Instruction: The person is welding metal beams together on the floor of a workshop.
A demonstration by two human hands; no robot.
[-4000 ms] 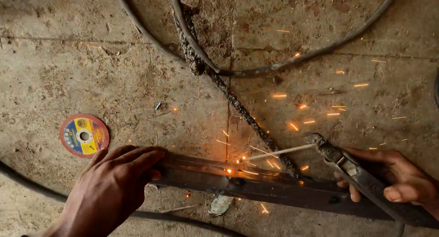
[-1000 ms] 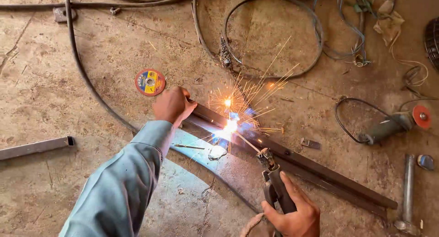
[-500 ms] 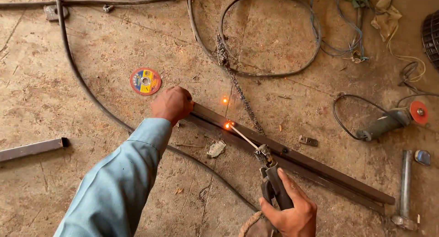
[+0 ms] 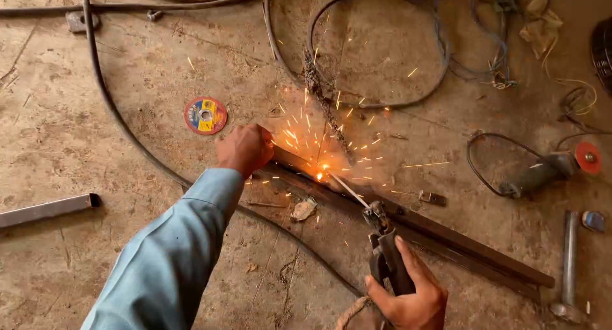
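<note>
A long dark steel bar lies slantwise on the concrete floor. My left hand, in a light blue sleeve, presses down on its upper left end. My right hand grips a welding electrode holder at the bottom of the view. Its thin rod touches the bar at a glowing spot, and orange sparks fly up and outward from there.
A round cutting disc lies left of my left hand. Black cables loop over the floor. An angle grinder with a red disc rests at right, a metal pipe below it, a square tube at far left.
The sparks had died to a small glow half a second ago; now they burst out again at the rod tip. Both hands stay where they were.
</note>
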